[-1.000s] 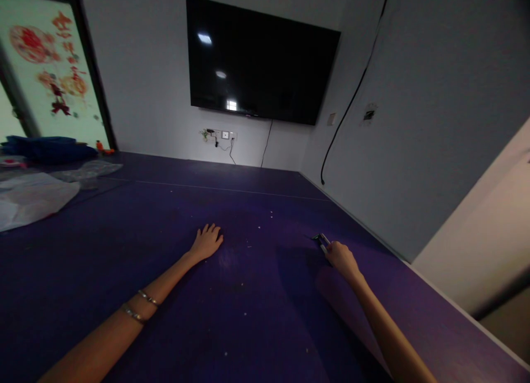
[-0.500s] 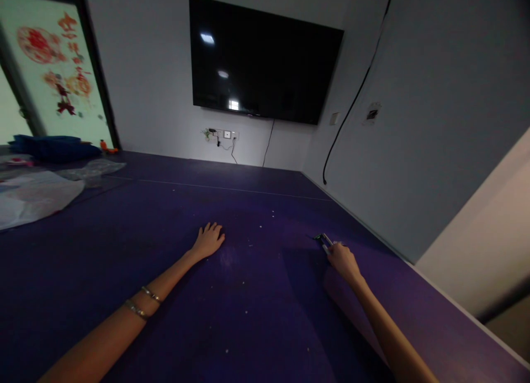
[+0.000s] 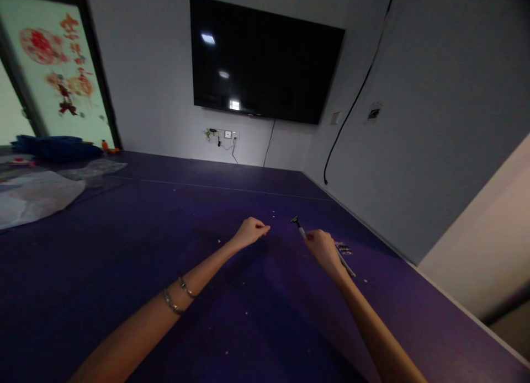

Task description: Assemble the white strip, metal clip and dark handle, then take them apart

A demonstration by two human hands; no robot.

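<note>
A razor [image 3: 302, 230] with a dark head and pale handle is gripped by my right hand [image 3: 323, 250], its head pointing away and to the left. My left hand [image 3: 250, 231] hovers over the purple tabletop [image 3: 174, 239], left of the razor's head and apart from it. Its fingers are curled and drawn together, with nothing visible in them. Just right of my right hand, small dark-and-clear pieces [image 3: 344, 248] lie on the table. A slim grey stick [image 3: 346, 264] extends beside that wrist, partly hidden by the hand.
White plastic sheeting [image 3: 41, 198], a clear bag [image 3: 97, 169] and a blue cloth bundle [image 3: 56, 148] lie at the far left. A black cable [image 3: 348, 115] hangs along the right wall. The television [image 3: 265, 63] is mounted on the back wall. Small white specks dot the tabletop.
My left hand has left the table, moved right and drawn its fingers together. My right hand has shifted slightly left with the razor, uncovering the small pieces beside it.
</note>
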